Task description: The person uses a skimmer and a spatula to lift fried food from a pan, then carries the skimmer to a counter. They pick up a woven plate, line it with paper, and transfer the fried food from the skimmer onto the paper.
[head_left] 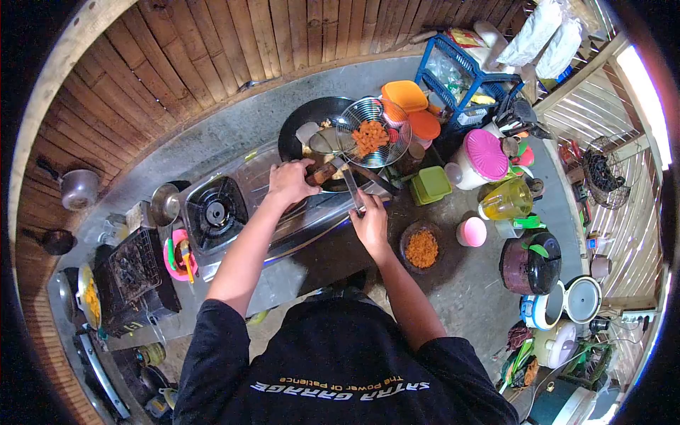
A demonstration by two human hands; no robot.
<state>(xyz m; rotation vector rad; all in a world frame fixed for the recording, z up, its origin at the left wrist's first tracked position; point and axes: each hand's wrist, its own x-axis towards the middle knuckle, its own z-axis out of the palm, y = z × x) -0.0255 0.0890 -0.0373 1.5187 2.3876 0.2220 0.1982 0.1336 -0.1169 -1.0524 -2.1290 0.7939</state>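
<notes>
My left hand (290,183) is closed around a brown wooden handle (323,174), which appears to belong to the round metal skimmer (326,141) over the wok. In my right hand (370,221) is a flat metal blade, probably a knife (350,183), its far end against or very close to the wooden handle. Both hands are at the near side of the black wok (292,134), partly covering it. A wire strainer (398,152) with diced orange pieces (370,138) overlaps the wok's right side. Small pale bits show inside the wok.
A stove burner (217,212) lies left of my left arm. To the right stand a green container (431,185), a pink cup (471,231) and a bowl of orange shreds (421,248). A blue rack (464,81) stands behind; a dark pot (530,263) is farther right.
</notes>
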